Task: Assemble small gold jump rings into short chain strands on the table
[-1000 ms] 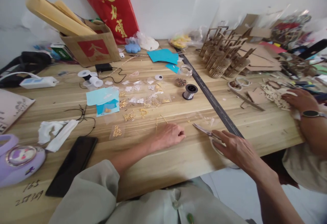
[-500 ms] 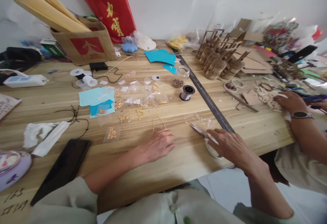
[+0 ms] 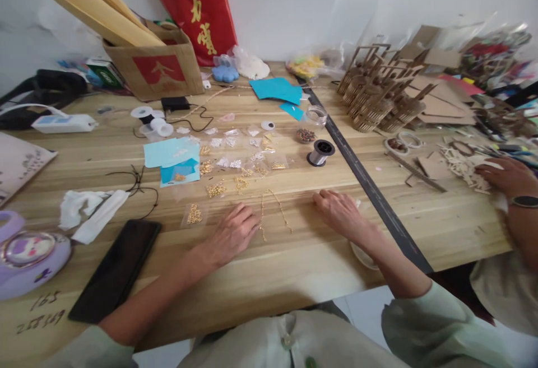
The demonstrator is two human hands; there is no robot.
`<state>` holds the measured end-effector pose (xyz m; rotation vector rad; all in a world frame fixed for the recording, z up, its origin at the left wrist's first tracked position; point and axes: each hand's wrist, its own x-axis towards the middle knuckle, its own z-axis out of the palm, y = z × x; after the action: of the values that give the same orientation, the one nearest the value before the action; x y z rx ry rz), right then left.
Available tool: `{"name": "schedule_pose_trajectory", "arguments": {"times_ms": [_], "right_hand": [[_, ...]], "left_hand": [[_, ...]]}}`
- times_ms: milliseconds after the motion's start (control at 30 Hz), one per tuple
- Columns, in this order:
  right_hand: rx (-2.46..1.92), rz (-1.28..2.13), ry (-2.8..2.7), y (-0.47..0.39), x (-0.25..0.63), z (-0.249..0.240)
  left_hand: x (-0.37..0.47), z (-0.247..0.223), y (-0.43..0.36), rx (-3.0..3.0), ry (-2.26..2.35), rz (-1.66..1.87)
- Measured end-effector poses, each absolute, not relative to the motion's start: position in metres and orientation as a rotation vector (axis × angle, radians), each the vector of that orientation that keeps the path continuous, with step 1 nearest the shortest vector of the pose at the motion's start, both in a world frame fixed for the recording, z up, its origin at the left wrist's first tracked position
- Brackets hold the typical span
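A thin gold chain (image 3: pixel 269 191) lies on the wooden table in an upside-down U, with both ends towards me. My left hand (image 3: pixel 236 232) rests just left of it, fingers curled together and fingertips beside the left strand; whether they pinch anything is hidden. Over to the right, my right hand (image 3: pixel 339 211) is lowered to the table, its fingers bent and closed, and what lies under them cannot be seen. A pale loop of the scissors' handle (image 3: pixel 365 257) shows beneath my right forearm; the blades are hidden.
Small bags of gold beads (image 3: pixel 194 214) and silvery pieces (image 3: pixel 230 140) lie beyond my hands. A wire spool (image 3: pixel 321 153) stands near a dark strip (image 3: pixel 357 172). A phone (image 3: pixel 115 270) lies at left. Another person's hand (image 3: pixel 508 176) touches wooden sticks at right.
My right hand has left the scissors and moved left and away from me. My left hand has shifted left, uncovering the chain's lower ends. The view has turned slightly left.
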<state>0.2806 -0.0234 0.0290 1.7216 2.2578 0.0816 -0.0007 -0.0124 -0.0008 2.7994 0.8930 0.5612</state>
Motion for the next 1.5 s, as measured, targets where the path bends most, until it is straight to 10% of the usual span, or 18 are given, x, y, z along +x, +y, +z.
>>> {"name": "schedule_pose_trajectory", "arguments": {"times_ms": [400,833,1167,1500], "right_hand": [[1.715,-0.141,2.423,-0.003,0.267,0.029],[1.455,-1.491,2.907,0.061,0.188,0.031],[1.593,-1.262,2.938,0.066,0.191,0.012],[1.48,-0.338,2.828,0.042,0.21,0.01]], "left_hand": [[-0.003,-0.017,-0.02,2.825,0.755,0.644],[-0.009,-0.016,-0.017,2.798,0.755,0.75],[-0.009,-0.019,-0.017,2.843,0.706,0.721],[-0.008,-0.02,-0.02,2.899,0.651,0.702]]}}
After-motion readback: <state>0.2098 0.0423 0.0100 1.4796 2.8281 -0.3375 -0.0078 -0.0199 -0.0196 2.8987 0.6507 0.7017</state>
